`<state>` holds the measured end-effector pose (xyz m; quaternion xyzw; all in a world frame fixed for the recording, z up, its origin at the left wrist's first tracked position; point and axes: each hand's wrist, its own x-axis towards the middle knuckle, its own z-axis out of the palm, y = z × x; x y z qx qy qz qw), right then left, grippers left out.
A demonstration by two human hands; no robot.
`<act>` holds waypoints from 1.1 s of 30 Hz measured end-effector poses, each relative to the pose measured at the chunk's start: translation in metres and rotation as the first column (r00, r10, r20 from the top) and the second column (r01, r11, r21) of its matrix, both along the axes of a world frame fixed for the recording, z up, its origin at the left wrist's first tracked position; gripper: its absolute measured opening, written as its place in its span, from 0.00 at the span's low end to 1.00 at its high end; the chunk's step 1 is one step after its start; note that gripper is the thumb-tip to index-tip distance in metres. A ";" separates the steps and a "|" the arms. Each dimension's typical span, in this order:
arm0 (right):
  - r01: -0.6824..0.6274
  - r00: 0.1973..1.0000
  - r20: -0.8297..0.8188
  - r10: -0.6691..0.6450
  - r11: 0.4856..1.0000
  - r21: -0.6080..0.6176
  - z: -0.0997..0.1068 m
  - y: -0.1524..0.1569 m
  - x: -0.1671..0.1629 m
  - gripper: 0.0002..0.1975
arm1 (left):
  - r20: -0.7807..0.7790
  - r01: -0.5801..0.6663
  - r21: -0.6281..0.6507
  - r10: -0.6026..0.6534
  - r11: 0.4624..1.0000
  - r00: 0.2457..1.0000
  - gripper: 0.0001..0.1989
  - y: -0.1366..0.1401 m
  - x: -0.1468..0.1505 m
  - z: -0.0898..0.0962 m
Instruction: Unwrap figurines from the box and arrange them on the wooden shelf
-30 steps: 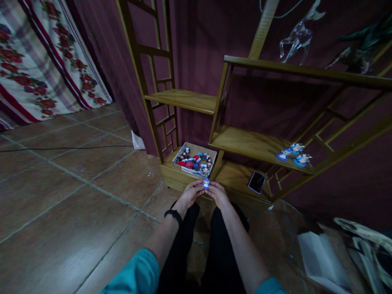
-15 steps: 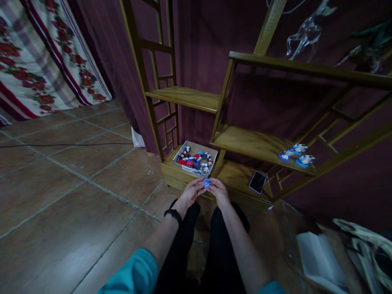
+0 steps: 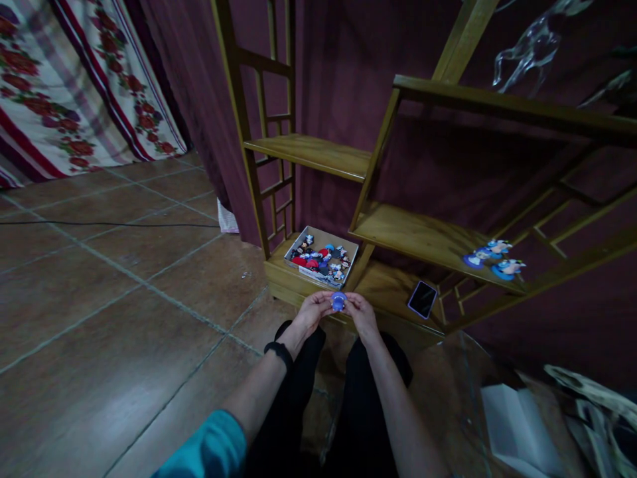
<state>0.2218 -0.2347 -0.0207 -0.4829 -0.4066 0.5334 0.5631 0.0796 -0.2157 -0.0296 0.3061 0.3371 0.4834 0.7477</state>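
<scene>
Between my two hands, in front of the shelf, is a small purple round piece point(image 3: 339, 302) that looks like a figurine's base. My left hand point(image 3: 314, 311) pinches its left edge, and my right hand point(image 3: 361, 312) grips the right edge. Just beyond them a shallow cardboard box point(image 3: 352, 260) holds several small figurines in red, blue, black and white. Over to the right, several small figurines point(image 3: 508, 268) with blue and purple bases stand on the middle shelf point(image 3: 408, 229).
A phone point(image 3: 423, 299) lies on the lowest shelf at right. The wooden shelf unit point(image 3: 308, 156) stands before a dark red curtain. A clear animal figure point(image 3: 530, 53) is on the top shelf. A white box point(image 3: 520, 428) sits on the floor at right.
The purple piece has turned in my fingers, showing a different side. My view has shifted slightly, so the shelf appears further right. Both hands keep their hold.
</scene>
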 end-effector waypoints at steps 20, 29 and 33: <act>-0.030 0.995 0.101 0.026 0.999 0.040 0.005 -0.004 0.003 0.12 | -0.026 0.001 0.041 0.000 0.999 1.000 0.15 -0.004 -0.004 0.009; -0.074 0.985 0.162 0.065 0.996 0.055 0.008 -0.006 0.008 0.09 | -0.068 0.087 0.066 -0.083 0.994 0.994 0.15 -0.006 -0.006 0.014; -0.108 0.982 0.162 0.099 0.993 0.052 0.010 -0.007 0.008 0.09 | -0.096 0.128 0.078 -0.120 0.989 0.988 0.15 -0.007 -0.008 0.017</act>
